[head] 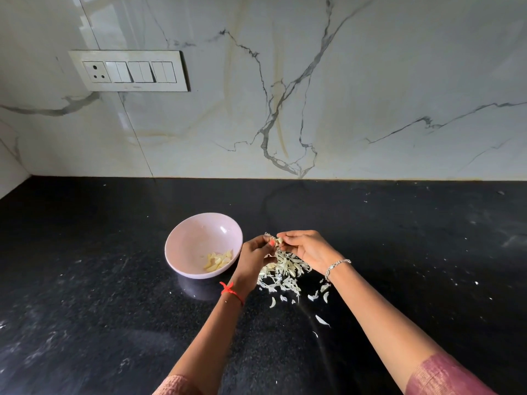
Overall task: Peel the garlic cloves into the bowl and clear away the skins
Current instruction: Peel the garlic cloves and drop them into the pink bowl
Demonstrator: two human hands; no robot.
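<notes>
- Our left hand (255, 253) and right hand (306, 249) met fingertip to fingertip just right of the bowl (182, 232). Between them we pinched one small garlic clove (279, 240), and each grip was closed on it with curled fingers.
- Our fingers covered most of the clove, so we could not tell which way its long axis ran or how much skin clung to it.
- The left hand was the nearer one to the bowl, its knuckles close by the right rim; we could not tell whether they touched. The right hand sat farther out on the same side.
- The bowl lay directly left of the clove and about level with it. We judged the drop a short sideways carry, best suited to the left hand.
- Several peeled cloves (218, 261) lay in the bottom of the bowl, toward its right wall.
- The skins (285, 270) were heaped on the dark surface (114, 309) right of the bowl, beneath our hands. Stray flakes trailed away from the bowl toward us.
- We judged the peeling well along and the clearing not yet begun.
</notes>
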